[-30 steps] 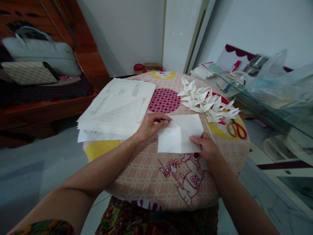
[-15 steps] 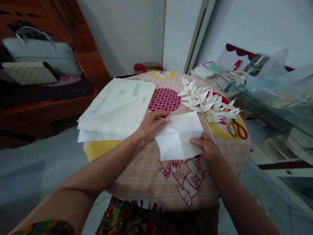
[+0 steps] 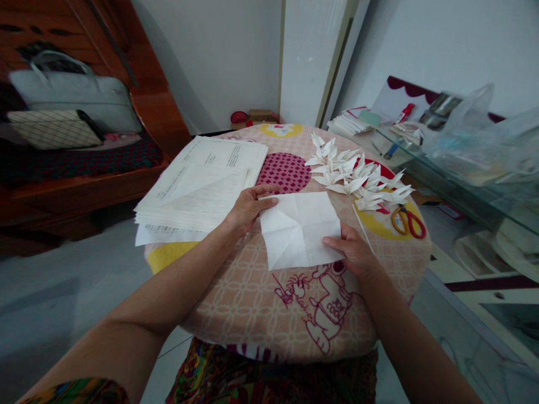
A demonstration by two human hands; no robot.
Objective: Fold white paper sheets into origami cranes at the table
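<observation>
A white sheet of paper (image 3: 301, 233) with crossing creases is held between both hands above the patterned cloth. My left hand (image 3: 252, 207) pinches its upper left corner, thumb on top and fingers behind. On the right edge, my right hand (image 3: 353, 249) grips the sheet with the thumb on its face; the other fingers are partly hidden beneath. Beyond the sheet, to the right, lies a cluster of folded white paper cranes (image 3: 357, 174). A stack of printed paper (image 3: 193, 179) rests to the left of my left hand.
Scissors (image 3: 408, 221) with orange and red handles lie at the right edge of the round cloth-covered table (image 3: 244, 314). A glass shelf (image 3: 458, 179) with a plastic bag (image 3: 467, 134) stands at the right. A wooden bench (image 3: 147, 123) holding bags is at the left.
My left hand has shifted left and now pinches the paper's upper left corner. The sheet has moved slightly left and turned, lying flatter to view. My right hand keeps its grip.
</observation>
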